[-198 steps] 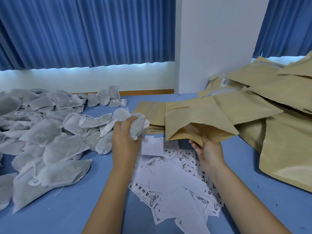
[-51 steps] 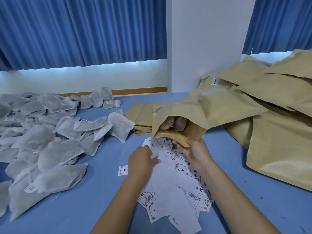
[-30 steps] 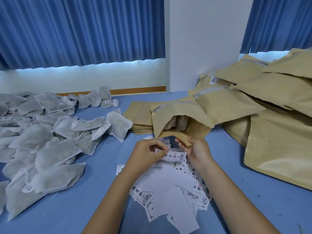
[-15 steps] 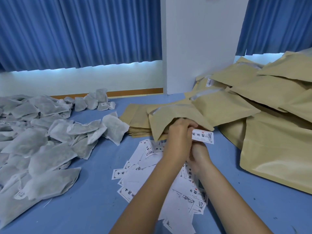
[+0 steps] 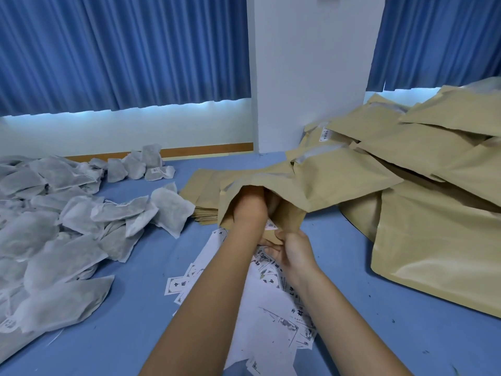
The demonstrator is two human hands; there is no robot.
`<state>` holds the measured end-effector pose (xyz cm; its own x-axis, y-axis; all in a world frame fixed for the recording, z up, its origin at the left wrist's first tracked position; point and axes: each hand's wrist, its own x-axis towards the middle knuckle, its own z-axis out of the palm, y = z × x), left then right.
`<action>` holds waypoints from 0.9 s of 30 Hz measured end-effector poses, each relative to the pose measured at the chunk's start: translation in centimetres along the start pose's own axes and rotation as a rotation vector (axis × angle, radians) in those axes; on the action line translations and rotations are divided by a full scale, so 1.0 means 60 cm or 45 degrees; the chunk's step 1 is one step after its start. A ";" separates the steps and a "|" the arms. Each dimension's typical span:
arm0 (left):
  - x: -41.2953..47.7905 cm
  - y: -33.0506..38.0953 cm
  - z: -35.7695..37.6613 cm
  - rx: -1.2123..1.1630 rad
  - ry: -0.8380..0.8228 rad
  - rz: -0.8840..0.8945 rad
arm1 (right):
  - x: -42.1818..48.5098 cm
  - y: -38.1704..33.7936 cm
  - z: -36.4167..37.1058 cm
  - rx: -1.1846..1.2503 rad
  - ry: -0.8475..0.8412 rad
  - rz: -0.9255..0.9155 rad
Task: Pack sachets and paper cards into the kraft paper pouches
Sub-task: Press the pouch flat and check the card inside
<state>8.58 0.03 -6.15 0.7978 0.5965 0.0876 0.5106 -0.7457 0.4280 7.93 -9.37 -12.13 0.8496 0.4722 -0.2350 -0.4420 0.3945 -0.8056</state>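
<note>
An open kraft paper pouch (image 5: 311,191) lies tilted with its mouth toward me, above the scattered paper cards (image 5: 271,308). My left hand (image 5: 250,207) is pushed into the pouch mouth, so its fingers are hidden. A corner of one paper card (image 5: 271,226) shows beside that wrist at the mouth. My right hand (image 5: 294,251) pinches the pouch's lower lip and holds it open. White mesh sachets (image 5: 54,226) are heaped on the left.
A flat stack of empty pouches (image 5: 203,191) lies behind the open one. Bulky kraft pouches (image 5: 433,185) pile up on the right against a white pillar (image 5: 306,77). The blue table (image 5: 379,321) runs to a wall with blue curtains.
My left hand picked a card from the scatter, lifted it to the pouch mouth and has now gone inside with it. The right hand kept its hold on the pouch lip.
</note>
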 end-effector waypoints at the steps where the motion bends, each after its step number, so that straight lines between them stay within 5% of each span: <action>1: -0.004 0.002 0.001 0.018 -0.007 0.022 | 0.000 0.000 0.000 -0.010 -0.007 0.005; 7: -0.064 -0.002 -0.003 0.322 0.250 0.266 | 0.009 0.004 -0.009 0.089 0.028 0.061; 13: -0.070 -0.019 0.016 0.633 -0.306 0.327 | 0.002 0.011 -0.004 0.037 0.041 0.122; 16: -0.048 -0.029 0.016 0.540 -0.330 0.229 | -0.009 0.017 0.006 -0.073 0.002 0.132; 22: -0.085 -0.030 0.001 0.370 0.194 0.300 | -0.004 0.009 0.001 -0.021 0.031 0.137; 27: -0.134 -0.013 -0.044 -0.012 0.940 0.494 | -0.004 0.010 0.000 -0.113 0.002 0.153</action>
<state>0.96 -3.42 -4.82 0.4996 0.3412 0.7962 0.2374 -0.9379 0.2529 7.45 -9.23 -12.56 0.7925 0.5107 -0.3333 -0.5134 0.2637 -0.8166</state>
